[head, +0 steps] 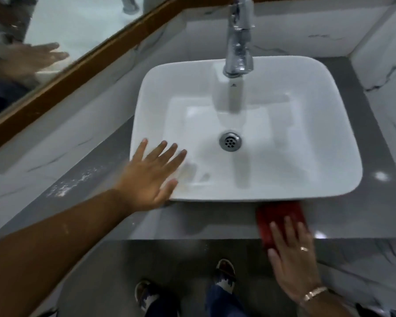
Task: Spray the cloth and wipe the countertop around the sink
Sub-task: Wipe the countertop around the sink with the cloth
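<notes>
A white rectangular sink stands on a grey countertop. My left hand rests flat on the sink's front left corner, fingers spread, holding nothing. A red cloth lies on the countertop strip just in front of the sink's front right edge. My right hand presses flat on the cloth's near part, fingers extended; the cloth is blurred. No spray bottle is in view.
A chrome tap rises behind the basin, with a drain in the middle. White residue marks the counter at the left. A wood-framed mirror runs along the left wall. Marble wall tiles enclose the right side. My feet stand below.
</notes>
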The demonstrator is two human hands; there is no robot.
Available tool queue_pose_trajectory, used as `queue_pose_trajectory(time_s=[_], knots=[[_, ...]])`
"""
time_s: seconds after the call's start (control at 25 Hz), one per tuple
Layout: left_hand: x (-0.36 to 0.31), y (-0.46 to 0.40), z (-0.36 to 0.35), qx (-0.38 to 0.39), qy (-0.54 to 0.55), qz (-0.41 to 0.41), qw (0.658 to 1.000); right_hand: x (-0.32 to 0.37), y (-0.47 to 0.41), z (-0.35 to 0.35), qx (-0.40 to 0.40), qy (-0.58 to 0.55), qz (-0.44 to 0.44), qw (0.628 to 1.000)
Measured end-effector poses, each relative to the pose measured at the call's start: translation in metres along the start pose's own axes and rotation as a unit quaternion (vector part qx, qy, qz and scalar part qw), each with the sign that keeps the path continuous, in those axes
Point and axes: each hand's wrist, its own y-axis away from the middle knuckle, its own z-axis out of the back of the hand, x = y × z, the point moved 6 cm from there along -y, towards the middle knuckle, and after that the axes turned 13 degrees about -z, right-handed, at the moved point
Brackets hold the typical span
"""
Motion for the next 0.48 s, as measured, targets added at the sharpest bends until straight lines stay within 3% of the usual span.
queue_pose_trajectory(time_s=[0.12, 0.24, 0.32, 0.4, 0.48], knots=[[0.014, 0.050, 0.001, -0.065, -0.035, 0.117, 0.990, 0.106, 0.003, -0.013, 0.024, 0.013, 0.176, 0.984], [0.065, 0.194, -0.001, -0.089, -0.100, 0.322, 0.937, 0.216, 0.013, -0.035, 0.070, 0.015, 0.317, 0.946], [0.112, 0.299, 0.013, -0.105, -0.110, 0.455, 0.877, 0.284, -0.010, -0.037, 0.038, 0.048, 0.328, 0.943], [0.164, 0.387, 0.036, -0.112, -0.073, 0.569, 0.811, 0.368, -0.050, -0.025, -0.014, 0.058, 0.281, 0.958], [0.198, 0.431, 0.058, -0.104, -0.052, 0.620, 0.776, 0.439, -0.064, -0.027, 0.033, 0.076, 0.256, 0.963]])
